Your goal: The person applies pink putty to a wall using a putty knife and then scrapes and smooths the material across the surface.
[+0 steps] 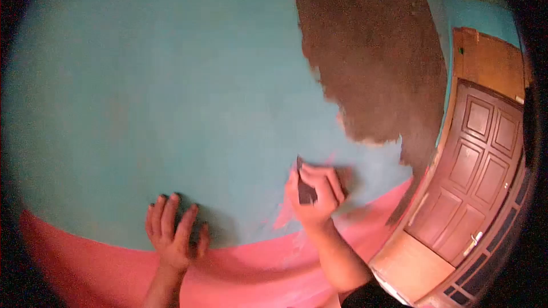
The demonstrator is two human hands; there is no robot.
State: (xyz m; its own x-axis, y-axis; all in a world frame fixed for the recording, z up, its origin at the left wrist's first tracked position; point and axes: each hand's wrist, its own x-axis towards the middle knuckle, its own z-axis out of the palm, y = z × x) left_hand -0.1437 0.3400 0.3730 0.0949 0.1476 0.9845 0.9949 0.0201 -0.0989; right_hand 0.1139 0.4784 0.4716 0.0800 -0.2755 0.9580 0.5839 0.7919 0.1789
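Observation:
A blue-green wall (188, 108) with a pink lower band (245, 274) fills most of the view. My left hand (174, 225) rests against the wall at the lower left, fingers spread, with nothing in it. To its right, my right hand (317, 194) is closed around a small dark object (306, 194) whose pointed tip touches or nearly touches the wall. I cannot make out what this object is. Pink streaks (283, 214) show on the blue-green surface just beside and below my right hand.
A large rough-edged brown patch (371, 51) covers the upper right of the wall. Beyond the wall's edge stands a reddish-brown panelled door (471, 165) with a metal handle (472, 243), and a wooden panel (491, 63) above it.

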